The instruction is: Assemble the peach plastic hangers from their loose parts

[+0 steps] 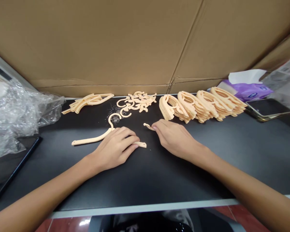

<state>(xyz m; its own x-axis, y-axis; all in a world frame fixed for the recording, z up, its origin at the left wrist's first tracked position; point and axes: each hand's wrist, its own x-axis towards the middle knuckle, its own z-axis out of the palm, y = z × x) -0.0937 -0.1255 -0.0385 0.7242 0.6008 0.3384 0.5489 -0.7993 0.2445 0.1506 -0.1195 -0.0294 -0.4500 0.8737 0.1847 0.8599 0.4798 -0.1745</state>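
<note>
In the head view, the left hand (pixel 118 146) holds a pale hanger (pixel 91 140) against the black desk (pixel 159 180), its grip closed over one arm, while the right hand (pixel 175 137) pinches a small curved piece (pixel 148 127) near that arm's end. The step in hand looks like handling piece and hanger together; the next move probably calls for a steady left hold and careful alignment.

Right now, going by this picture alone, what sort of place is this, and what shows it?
Probably a small workbench: the black table bears a loose pile of hook-shaped pieces, a row of stacked cream parts, and a hanger-shaped piece under the left hand.
</note>
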